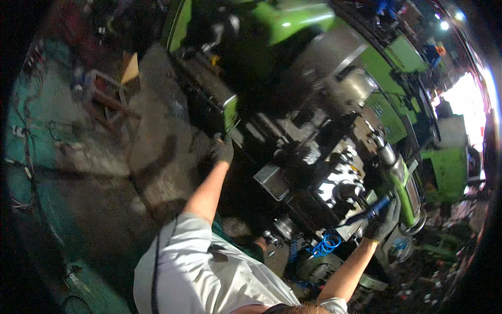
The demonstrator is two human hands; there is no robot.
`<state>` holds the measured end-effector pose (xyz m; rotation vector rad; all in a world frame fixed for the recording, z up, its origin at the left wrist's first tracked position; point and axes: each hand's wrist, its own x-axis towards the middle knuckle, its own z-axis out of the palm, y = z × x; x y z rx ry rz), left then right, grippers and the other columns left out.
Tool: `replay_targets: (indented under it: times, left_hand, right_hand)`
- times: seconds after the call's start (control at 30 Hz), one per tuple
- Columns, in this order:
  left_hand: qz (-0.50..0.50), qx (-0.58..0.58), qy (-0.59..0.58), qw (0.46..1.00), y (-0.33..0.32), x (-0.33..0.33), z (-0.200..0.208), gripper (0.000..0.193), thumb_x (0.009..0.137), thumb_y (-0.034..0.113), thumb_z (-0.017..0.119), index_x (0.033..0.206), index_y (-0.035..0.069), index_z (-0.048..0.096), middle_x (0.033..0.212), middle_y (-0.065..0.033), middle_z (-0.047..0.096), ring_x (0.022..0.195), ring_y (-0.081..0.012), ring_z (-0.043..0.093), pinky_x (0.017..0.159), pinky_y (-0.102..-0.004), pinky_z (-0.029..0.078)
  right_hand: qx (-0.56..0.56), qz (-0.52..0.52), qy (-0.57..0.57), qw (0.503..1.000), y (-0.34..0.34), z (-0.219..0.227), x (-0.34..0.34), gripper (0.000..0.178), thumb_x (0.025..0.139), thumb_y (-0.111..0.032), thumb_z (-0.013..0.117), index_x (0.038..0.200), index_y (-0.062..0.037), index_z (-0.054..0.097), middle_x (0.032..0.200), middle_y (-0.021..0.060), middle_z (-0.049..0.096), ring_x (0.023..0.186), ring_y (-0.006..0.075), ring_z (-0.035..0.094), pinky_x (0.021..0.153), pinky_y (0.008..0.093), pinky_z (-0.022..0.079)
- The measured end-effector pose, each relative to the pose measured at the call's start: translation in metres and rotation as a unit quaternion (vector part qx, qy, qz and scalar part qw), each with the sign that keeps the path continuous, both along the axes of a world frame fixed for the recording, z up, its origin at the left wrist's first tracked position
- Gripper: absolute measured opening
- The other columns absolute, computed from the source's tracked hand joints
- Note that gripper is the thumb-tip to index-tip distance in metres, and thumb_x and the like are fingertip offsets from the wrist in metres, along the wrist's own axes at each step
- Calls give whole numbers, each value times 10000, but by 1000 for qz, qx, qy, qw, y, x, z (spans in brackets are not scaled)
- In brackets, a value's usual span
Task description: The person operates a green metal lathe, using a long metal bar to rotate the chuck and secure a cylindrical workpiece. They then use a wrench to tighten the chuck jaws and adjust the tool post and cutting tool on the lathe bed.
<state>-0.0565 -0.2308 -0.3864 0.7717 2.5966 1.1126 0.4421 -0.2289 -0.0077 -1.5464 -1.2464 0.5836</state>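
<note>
My left hand (223, 152), in a dark glove, is by the lower end of a green-edged machine part (230, 111). Its fingers are dark and blurred, so whether they touch that part is unclear. At the right, my gloved right hand (386, 224) is closed round a blue air blow gun (377, 207), whose dark front end points to the lower left. A coiled blue hose (327, 244) hangs below it. Just beyond this hand is the green tailstock-like part (400, 180) of a large lathe. Bright metal pieces (340, 184) sit on the carriage between my hands.
The lathe's round metal chuck (357, 86) and green housing (295, 21) are at the upper middle. A grey box-like block (272, 180) projects toward me. On the stained floor (151, 131) at left stands a reddish frame (107, 99). Several small items clutter the lower right.
</note>
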Motion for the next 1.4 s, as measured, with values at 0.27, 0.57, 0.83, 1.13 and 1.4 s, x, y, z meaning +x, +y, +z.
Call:
replay_targets:
  times: [0.27,0.57,0.83,1.13,1.4]
  left_hand:
    - [-176,-347,-245,888,1,-83,-111,747,999,639,416,1542,133,502,1524,-232,538,1399,-416,527,1167,-524,410]
    - [-108,-315,-395,856,39,-77,-182,653,970,683,486,1275,143,690,1333,-160,672,1197,-349,646,1013,-475,490]
    - [-85,-137,-487,858,46,-68,-52,487,967,543,647,896,62,677,868,-163,714,719,-266,657,665,-427,504]
    - [-270,343,-144,888,188,-72,292,544,1004,222,690,1445,-41,510,1412,-193,613,1301,-285,586,1105,-439,458]
    - [-321,293,172,884,355,-133,397,211,1013,240,637,1149,79,644,1247,-197,648,1226,-335,596,1073,-427,441]
  right_hand:
    - [-121,-107,-472,867,-11,-19,71,299,1012,-232,639,1205,-11,697,1028,89,720,849,210,635,751,361,536]
    - [-82,-148,-506,846,-10,-28,93,318,975,-131,571,1224,23,695,1264,179,714,1055,324,687,940,434,545]
    - [-50,-264,-299,916,-2,-2,-29,465,1050,-383,563,1164,43,709,1117,209,728,977,307,664,883,431,509]
    - [0,-236,-494,837,-12,-38,-25,418,1044,-330,585,1060,69,711,1027,179,737,889,284,661,803,408,519]
    - [26,-249,-87,964,3,-43,-31,357,1056,-280,605,1246,13,678,1153,166,727,1066,254,684,917,412,541]
